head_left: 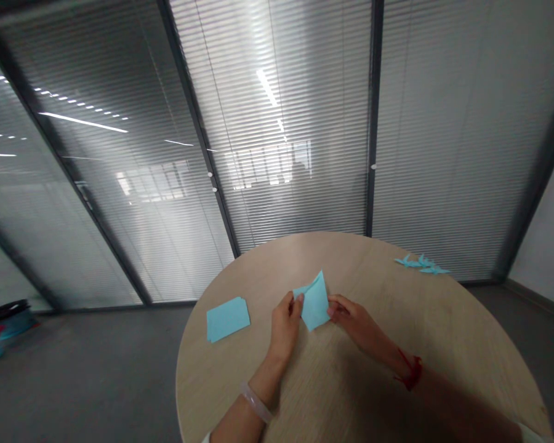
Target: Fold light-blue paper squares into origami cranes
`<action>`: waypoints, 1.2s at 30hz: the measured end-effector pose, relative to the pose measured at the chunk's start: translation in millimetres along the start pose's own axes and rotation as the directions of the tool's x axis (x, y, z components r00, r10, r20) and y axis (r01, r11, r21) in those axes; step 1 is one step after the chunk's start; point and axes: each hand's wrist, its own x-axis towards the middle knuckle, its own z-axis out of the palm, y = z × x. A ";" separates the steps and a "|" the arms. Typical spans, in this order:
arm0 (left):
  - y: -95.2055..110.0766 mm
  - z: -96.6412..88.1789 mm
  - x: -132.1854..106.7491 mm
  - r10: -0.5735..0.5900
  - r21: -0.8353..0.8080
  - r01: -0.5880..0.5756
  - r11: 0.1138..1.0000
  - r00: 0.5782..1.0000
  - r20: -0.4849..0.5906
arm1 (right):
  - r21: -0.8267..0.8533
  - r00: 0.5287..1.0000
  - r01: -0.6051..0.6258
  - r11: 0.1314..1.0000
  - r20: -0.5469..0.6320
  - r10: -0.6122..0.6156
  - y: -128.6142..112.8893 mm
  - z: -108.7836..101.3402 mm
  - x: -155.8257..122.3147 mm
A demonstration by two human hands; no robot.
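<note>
A light blue sheet of paper [316,305], partly folded with a pointed corner standing up at the top, is held between my two hands above the table. My left hand [285,323] pinches its left edge, thumb on the front face. On the opposite side, my right hand [351,317] grips the right edge between thumb and fingers. To the left of my hands lies a stack of blue paper sheets [228,319], flat on the wood. Several small folded blue paper shapes [422,264] with pointed tips rest together near the far right edge.
The round wooden table [240,387] is bounded by a curved edge. Behind it stand glass panels with blinds [295,203] and dark frames. Blue and red objects [9,326] sit on the grey floor at far left.
</note>
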 end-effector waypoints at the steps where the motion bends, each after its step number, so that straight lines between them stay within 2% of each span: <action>1: -0.8 1.0 -0.3 0.000 0.028 0.000 1.000 1.000 0.006 | 0.012 1.000 -0.020 1.000 -0.016 0.020 1.2 1.3 0.1; 6: 2.8 7.8 -7.6 -0.014 0.059 0.003 0.998 0.981 0.192 | 0.111 0.989 -0.103 0.988 -0.098 0.114 6.9 6.3 1.2; 9: 7.1 10.0 -12.5 0.008 0.083 -0.029 0.996 0.970 0.245 | 0.104 0.971 -0.143 0.984 -0.175 0.160 11.1 6.7 2.4; 13: 8.2 10.4 -13.9 0.036 0.120 -0.063 0.991 0.976 0.216 | 0.212 0.978 -0.180 0.961 -0.062 0.197 14.4 6.4 3.9; 18: 3.6 7.6 -6.6 -0.028 0.070 0.020 0.997 0.993 0.118 | 0.249 0.987 -0.126 0.960 -0.068 0.147 9.7 3.3 4.7; 21: 0.0 4.0 -0.6 -0.091 -0.018 0.093 0.996 0.993 0.072 | 0.297 0.992 -0.120 0.947 -0.005 0.127 3.3 0.9 4.8; 25: -5.4 1.6 3.6 -0.165 -0.201 0.180 0.963 0.982 0.091 | 0.298 0.992 -0.129 0.946 0.033 0.125 -2.7 0.2 3.9; 29: -10.5 2.3 4.3 -0.178 -0.249 0.189 0.950 0.982 0.064 | 0.294 0.987 -0.160 0.942 0.067 0.147 -0.8 0.5 3.2; 33: -10.2 1.4 4.1 -0.145 -0.180 0.149 0.972 0.989 0.038 | 0.286 0.984 -0.175 0.942 0.030 0.173 5.8 -0.7 6.3; 36: -6.7 0.8 2.0 -0.057 -0.053 0.064 0.997 0.992 0.117 | 0.312 0.983 -0.124 0.942 -0.093 0.160 8.5 -2.6 8.8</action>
